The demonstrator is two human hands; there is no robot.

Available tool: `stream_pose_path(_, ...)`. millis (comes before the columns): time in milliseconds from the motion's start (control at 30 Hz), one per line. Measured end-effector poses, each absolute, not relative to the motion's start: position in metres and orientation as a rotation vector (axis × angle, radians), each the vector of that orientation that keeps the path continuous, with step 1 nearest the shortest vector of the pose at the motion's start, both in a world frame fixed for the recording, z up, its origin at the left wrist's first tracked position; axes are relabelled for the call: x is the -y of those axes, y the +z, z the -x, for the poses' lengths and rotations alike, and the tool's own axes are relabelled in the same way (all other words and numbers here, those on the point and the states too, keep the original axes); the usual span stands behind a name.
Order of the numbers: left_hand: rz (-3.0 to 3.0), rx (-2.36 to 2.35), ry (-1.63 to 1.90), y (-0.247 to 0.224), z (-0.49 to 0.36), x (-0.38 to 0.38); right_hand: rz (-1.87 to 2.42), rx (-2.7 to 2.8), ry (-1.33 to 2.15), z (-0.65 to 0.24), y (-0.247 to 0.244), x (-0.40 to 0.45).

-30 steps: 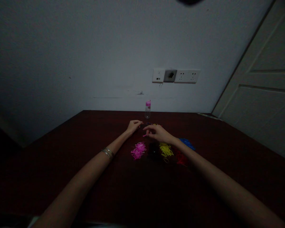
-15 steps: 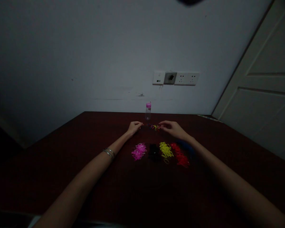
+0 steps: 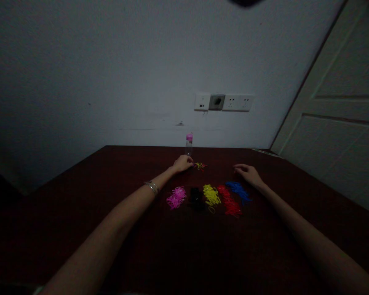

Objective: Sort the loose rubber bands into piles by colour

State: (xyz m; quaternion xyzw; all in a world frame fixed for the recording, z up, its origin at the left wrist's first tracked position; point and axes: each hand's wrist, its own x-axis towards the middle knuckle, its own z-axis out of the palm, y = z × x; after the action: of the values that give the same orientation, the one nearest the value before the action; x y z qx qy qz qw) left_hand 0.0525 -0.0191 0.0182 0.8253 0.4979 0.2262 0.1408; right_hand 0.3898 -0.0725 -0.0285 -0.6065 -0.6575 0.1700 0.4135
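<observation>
On the dark red-brown table lies a small mixed pile of coloured rubber bands (image 3: pixel 199 166), mostly yellow and red. My left hand (image 3: pixel 183 163) is at its left edge with the fingers curled together; whatever is between the fingertips is too small to make out. My right hand (image 3: pixel 248 173) is well to the right of that pile, fingers stretched forward and somewhat apart, with nothing visible in them. Closer to me are sorted piles of bands: pink (image 3: pixel 176 198), black (image 3: pixel 196 196), yellow (image 3: pixel 212 195), red (image 3: pixel 229 200) and blue (image 3: pixel 239 191).
A clear bottle with a pink cap (image 3: pixel 189 143) stands behind my left hand, near the wall. Sockets and switches (image 3: pixel 224 102) are set in the wall above the table. To the right is a pale panelled door (image 3: pixel 335 135).
My right hand has left the mixed pile and moved right, uncovering the blue bands. My left hand has shifted right, up to the mixed pile. The view has turned slightly.
</observation>
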Motion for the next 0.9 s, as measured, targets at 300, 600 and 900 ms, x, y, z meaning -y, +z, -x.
stream_pose_path(300, -2.837, -1.482, 0.185, 0.031, -0.084, 0.028, 1.506, 1.673, 0.404, -0.381, -0.023, 0.083)
stream_pose_path(600, -2.758, -1.540, 0.368, 0.030, -0.086, 0.022, 1.526, 1.701, 0.375, -0.379, -0.021, 0.085)
stream_pose_path(900, -2.373, -1.372, 0.772, 0.033, -0.063, 0.008, 1.552, 1.729, 0.343, -0.384, -0.026, 0.080)
